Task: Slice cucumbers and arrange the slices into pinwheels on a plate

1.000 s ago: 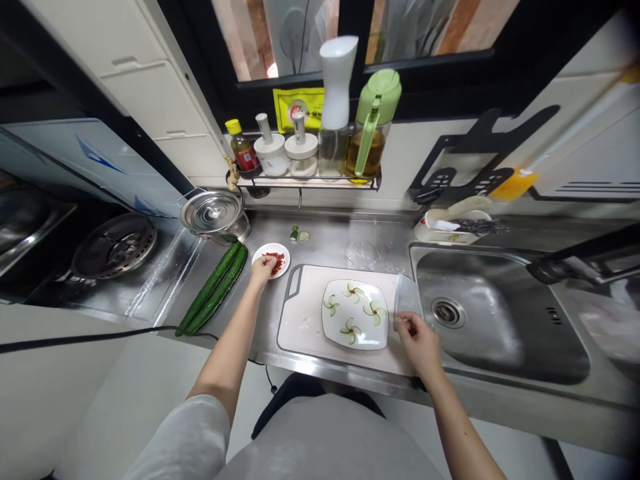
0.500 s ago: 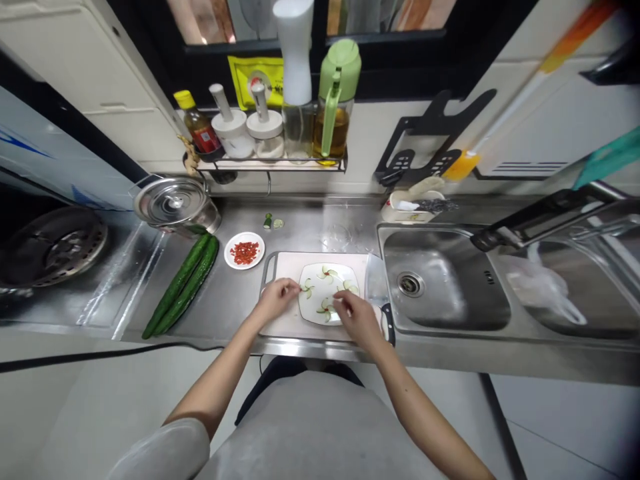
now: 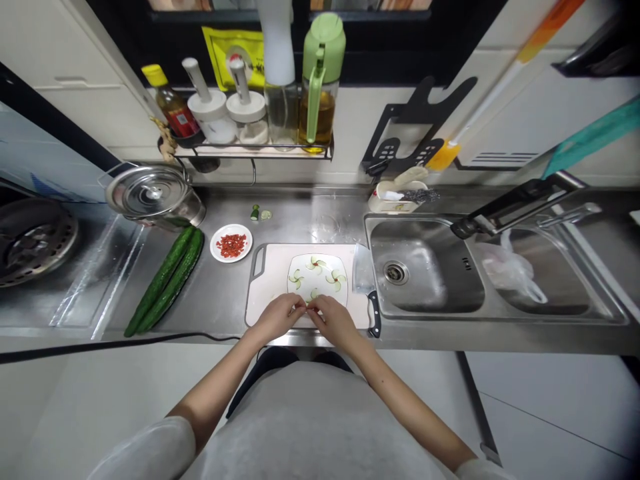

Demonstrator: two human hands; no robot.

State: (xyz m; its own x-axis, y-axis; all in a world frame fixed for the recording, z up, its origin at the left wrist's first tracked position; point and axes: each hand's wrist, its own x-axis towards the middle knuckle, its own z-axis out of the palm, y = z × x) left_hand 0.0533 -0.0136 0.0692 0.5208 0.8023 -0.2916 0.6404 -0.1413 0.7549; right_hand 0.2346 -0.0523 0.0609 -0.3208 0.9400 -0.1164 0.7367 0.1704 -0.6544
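A white squarish plate (image 3: 316, 278) lies on a pale cutting board (image 3: 269, 280) with a grey edge. Thin cucumber slices (image 3: 337, 280) are arranged on it in curved pinwheels with small red centres; the nearest one is partly hidden. My left hand (image 3: 280, 317) and my right hand (image 3: 334, 321) meet fingertip to fingertip above the plate's near rim. Both are pinched, and whatever lies between the fingers is too small to make out. A cleaver (image 3: 363, 270) rests along the board's right side, its black handle toward me.
Left of the board are a small white plate of chopped red pieces (image 3: 232, 245) and two whole cucumbers (image 3: 167, 283). A lidded steel pot (image 3: 155, 193) stands behind them. Cucumber ends (image 3: 255, 213) lie near the wall. The double sink (image 3: 425, 267) is to the right.
My hands have come together from opposite sides of the plate to its near rim, uncovering the left and right pinwheels. The camera view has shifted slightly.
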